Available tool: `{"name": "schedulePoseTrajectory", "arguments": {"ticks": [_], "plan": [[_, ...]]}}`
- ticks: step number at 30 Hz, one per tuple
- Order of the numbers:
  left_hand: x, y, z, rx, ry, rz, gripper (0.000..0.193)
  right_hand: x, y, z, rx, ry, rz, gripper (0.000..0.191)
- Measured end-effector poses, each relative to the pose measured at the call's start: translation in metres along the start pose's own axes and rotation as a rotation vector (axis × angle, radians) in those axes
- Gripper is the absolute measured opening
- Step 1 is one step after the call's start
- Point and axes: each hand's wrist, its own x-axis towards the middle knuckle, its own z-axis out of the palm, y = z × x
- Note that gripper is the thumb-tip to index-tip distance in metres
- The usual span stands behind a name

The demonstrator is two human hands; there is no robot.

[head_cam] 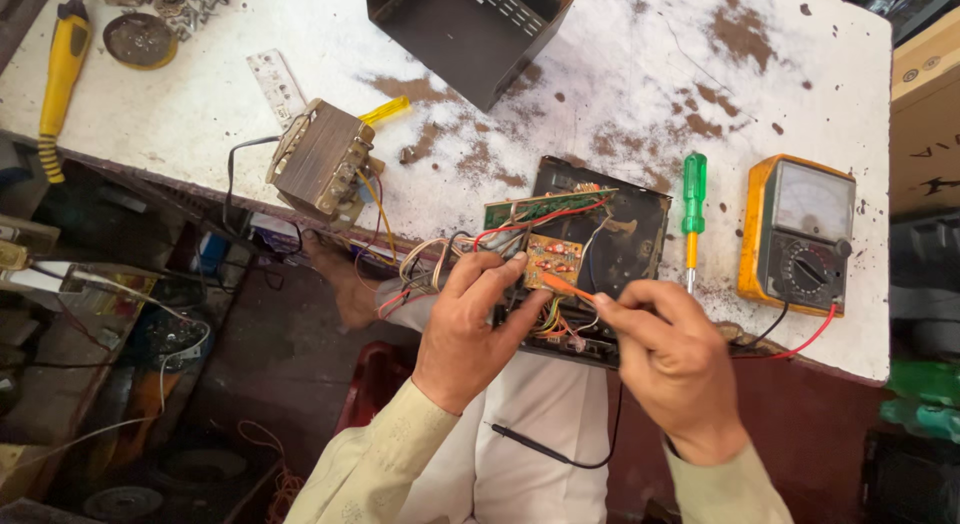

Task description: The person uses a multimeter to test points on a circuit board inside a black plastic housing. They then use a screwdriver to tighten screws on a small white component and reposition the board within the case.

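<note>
Our left hand [468,329] pinching small circuit board [553,263], right hand [672,362] pinching orange probe [566,286] onto it, near surface [620,94] front edge, multimeter [797,234] at right.

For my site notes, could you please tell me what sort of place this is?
Most likely an electronics repair workshop: a meter with leads, a screwdriver and a bare transformer lie on the stained workbench.

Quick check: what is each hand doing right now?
Left hand: closed on the small brown circuit board, holding it up.
Right hand: pinching an orange probe, tip on that board.
</note>
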Motion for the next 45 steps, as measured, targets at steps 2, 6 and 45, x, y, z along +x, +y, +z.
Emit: {"name": "schedulePoseTrajectory", "arguments": {"ticks": [2,6,45], "plan": [[0.000,0.001,0.002,-0.009,0.003,-0.018,0.039,-0.001,-0.005,-0.013,-0.018,-0.003,0.082,0.011],[0.001,0.002,0.003,-0.026,0.006,-0.028,0.037,0.004,-0.012,-0.014,-0.033,0.016,0.060,0.013],[0.000,-0.006,0.007,0.024,0.007,-0.014,0.028,-0.015,-0.083,0.048,0.051,0.197,0.258,0.011]]}}
